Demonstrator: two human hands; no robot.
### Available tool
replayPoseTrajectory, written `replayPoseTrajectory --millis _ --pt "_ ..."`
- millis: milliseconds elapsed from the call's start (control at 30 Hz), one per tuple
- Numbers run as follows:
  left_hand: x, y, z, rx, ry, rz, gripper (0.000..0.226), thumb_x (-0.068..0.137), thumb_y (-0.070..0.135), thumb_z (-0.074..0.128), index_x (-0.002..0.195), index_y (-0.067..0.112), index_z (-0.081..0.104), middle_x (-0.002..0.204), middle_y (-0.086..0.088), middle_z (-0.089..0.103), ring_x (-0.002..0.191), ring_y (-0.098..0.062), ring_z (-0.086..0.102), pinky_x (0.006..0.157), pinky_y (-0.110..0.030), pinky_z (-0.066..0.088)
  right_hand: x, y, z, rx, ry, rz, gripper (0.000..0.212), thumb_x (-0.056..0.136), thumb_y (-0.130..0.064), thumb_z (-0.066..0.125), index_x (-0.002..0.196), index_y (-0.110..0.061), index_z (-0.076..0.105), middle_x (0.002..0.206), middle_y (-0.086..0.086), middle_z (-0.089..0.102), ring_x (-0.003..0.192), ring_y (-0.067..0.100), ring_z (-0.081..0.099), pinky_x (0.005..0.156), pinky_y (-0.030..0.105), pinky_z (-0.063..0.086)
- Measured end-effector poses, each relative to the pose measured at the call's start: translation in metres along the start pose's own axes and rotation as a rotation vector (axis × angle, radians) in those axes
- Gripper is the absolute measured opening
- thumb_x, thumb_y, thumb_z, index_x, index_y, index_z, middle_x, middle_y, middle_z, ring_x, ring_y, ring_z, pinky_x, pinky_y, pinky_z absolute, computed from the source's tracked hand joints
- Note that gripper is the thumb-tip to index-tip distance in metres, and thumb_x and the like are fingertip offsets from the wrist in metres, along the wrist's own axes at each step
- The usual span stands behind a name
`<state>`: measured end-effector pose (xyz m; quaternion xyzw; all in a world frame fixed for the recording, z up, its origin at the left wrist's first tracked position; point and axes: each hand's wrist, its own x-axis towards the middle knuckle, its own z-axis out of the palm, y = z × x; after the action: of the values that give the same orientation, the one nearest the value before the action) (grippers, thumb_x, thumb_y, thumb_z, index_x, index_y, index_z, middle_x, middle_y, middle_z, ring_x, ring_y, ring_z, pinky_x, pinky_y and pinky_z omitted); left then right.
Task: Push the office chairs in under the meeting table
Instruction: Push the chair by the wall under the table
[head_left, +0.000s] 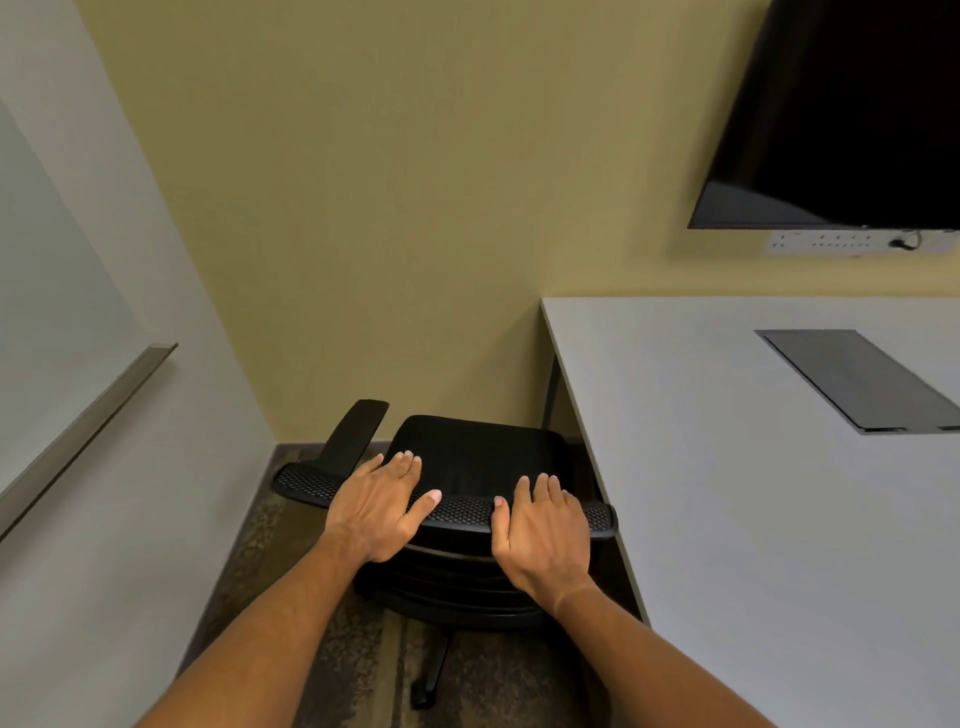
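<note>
Both flat, open hands, left hand (375, 506) and right hand (543, 535), lay on the chair (467, 457) back at lower middle. Pushed crooked, it could bump the desk (727, 467) edge.

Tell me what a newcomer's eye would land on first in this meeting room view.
First, the two hands: the left hand and right hand lie flat, fingers spread, on the mesh top of the black office chair low in the middle. The chair stands beside the white meeting table on the right. Above the table, a dark wall screen fills the upper right corner.
</note>
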<state>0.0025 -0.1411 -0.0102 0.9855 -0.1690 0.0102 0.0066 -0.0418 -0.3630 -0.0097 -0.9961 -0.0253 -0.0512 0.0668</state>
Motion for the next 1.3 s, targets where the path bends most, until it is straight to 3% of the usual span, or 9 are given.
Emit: replayPoseTrajectory --millis 67,167,433,1033,1300 --pt "0.01 0.0 0.0 -0.011 -0.004 0.041 0.076 0.095 0.061 0.011 0.149 0.01 0.028 0.156 -0.007 0.033 0.144 -0.014 0.027 0.119 -0.031 0.013 -0.005 0.001 0.0 0.013 -0.049 0.05 0.07 0.098 -0.048 0.009 0.147 -0.005 0.035 0.151 0.023 0.036 0.143 0.035 0.029 0.118 0.044 0.025" --pt "0.026 -0.001 -0.001 -0.018 0.007 0.103 0.079 0.093 0.062 0.008 0.149 0.01 0.028 0.156 -0.008 0.033 0.144 -0.015 0.027 0.119 -0.031 0.016 -0.005 -0.001 0.0 0.013 -0.083 0.119 0.069 0.098 -0.047 0.008 0.151 -0.005 0.022 0.157 0.027 0.022 0.147 0.038 0.013 0.121 0.048 0.012" --pt "0.081 -0.021 0.001 0.006 0.034 0.259 0.08 0.093 0.062 0.006 0.15 0.01 0.027 0.156 -0.008 0.032 0.145 -0.016 0.025 0.12 -0.034 0.014 0.018 -0.017 0.001 -0.023 -0.033 0.188 0.077 0.095 -0.055 -0.003 0.154 -0.008 0.015 0.16 0.022 0.015 0.149 0.033 0.006 0.122 0.047 0.004" --pt "0.218 -0.047 0.003 0.047 0.033 0.441 0.072 0.092 0.047 0.004 0.151 0.009 0.022 0.16 -0.01 0.02 0.148 -0.017 0.014 0.121 -0.037 0.004 0.099 -0.052 0.01 0.085 -0.054 0.521 0.078 0.096 -0.057 -0.002 0.152 -0.003 -0.004 0.159 0.028 -0.003 0.148 0.036 -0.008 0.121 0.046 -0.003" --pt "0.277 -0.04 -0.001 0.067 -0.006 0.46 0.06 0.102 0.04 0.017 0.152 0.007 0.016 0.162 -0.009 0.014 0.149 -0.016 0.008 0.121 -0.035 0.002 0.148 -0.039 0.008 0.089 -0.127 0.489 0.079 0.096 -0.058 0.0 0.149 0.0 -0.013 0.158 0.026 -0.013 0.147 0.035 -0.017 0.12 0.046 -0.008"
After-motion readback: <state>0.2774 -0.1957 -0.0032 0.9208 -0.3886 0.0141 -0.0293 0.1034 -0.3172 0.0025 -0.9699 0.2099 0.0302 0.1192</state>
